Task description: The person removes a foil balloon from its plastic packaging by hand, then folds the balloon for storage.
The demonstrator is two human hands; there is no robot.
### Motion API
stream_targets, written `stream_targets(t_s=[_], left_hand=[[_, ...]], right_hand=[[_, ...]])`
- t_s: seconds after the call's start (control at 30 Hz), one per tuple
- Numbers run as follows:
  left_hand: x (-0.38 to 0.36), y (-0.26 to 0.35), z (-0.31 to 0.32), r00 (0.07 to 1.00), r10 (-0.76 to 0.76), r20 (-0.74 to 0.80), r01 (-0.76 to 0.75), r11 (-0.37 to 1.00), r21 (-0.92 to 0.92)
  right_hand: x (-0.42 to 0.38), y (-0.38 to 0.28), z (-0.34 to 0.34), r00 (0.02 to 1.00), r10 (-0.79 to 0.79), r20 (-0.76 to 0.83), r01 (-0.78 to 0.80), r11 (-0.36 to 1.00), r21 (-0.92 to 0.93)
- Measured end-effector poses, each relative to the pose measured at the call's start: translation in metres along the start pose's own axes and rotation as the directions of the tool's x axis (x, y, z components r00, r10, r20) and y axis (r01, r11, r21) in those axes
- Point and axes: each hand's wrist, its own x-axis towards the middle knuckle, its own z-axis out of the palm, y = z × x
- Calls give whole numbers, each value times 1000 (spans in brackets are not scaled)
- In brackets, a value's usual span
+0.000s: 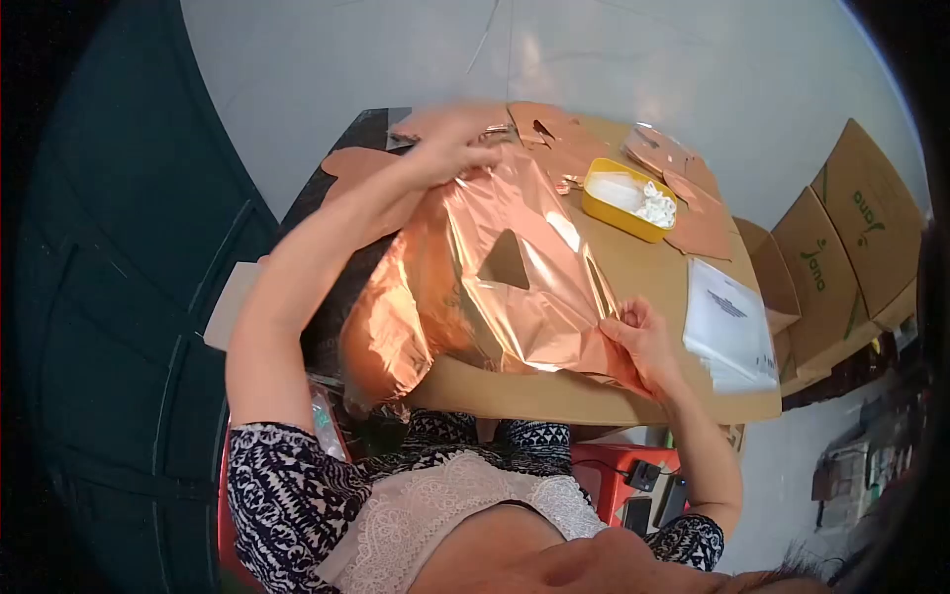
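A large shiny rose-gold foil balloon [539, 223], flat and creased with a triangular hole in it, is spread over the near half of the table. My left hand [450, 150] reaches to its far edge, fingers closed on the foil; the fingers are slightly blurred. At the near right corner, my right hand [638, 342] pinches the foil between thumb and fingers. The balloon's left part sags in a rounded, glossy fold past the table's near left edge.
More flat rose-gold foil pieces [693, 218] lie along the table's far side. A yellow tub [653, 234] holds white string. Printed plastic bags [727, 327] are stacked at the right on the cardboard-covered table [485, 396]. Open cardboard boxes [826, 247] stand beyond the right edge.
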Motion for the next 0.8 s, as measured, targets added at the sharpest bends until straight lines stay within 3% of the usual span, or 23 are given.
stream_targets(t_s=[0.03, 0.13, 0.17, 0.23, 0.3, 0.37, 0.4, 0.47, 0.5, 0.67, 0.73, 0.8], left_hand=[[3, -1, 10, 999, -6, 43, 6, 1000, 2], [-11, 22, 41, 984, -164, -63, 165, 986, 12], [-12, 10, 52, 990, 18, -141, -1, 992, 122], [-11, -36, 86, 892, 389, -229, -292, 884, 365], [-27, -56, 102, 949, 299, 101, -309, 819, 484], [-70, -41, 117, 941, 314, 128, -332, 777, 535], [-85, -29, 117, 949, 244, 202, -316, 765, 561], [-107, -10, 114, 938, 90, 335, -289, 735, 613], [-112, -16, 119, 933, 70, 353, -286, 741, 607], [-121, -27, 137, 940, -12, 341, -212, 764, 610], [-122, -25, 140, 940, 7, 340, -223, 767, 602], [-122, -23, 138, 941, 33, 336, -244, 755, 609]], right_hand=[[-4, -6, 1, 999, 50, -10, -49, 999, 8], [-13, -20, 1, 990, 137, -35, -138, 990, -35], [-10, -13, -3, 991, 126, -39, -129, 987, -96], [-2, 6, -13, 997, 39, -62, -54, 965, -258], [4, 27, -21, 991, -114, -68, 72, 889, -452], [-2, 18, -20, 941, -337, -4, 226, 640, -735], [-6, 10, -18, 900, -433, 58, 280, 470, -837], [-5, -10, -9, 917, -377, 134, 252, 283, -926], [-2, -19, -3, 925, -343, 166, 239, 182, -954], [34, -14, 28, 755, -498, 428, 556, 138, -820], [49, -9, 42, 673, -520, 526, 651, 81, -755], [64, 6, 55, 653, -504, 566, 683, 68, -727]])
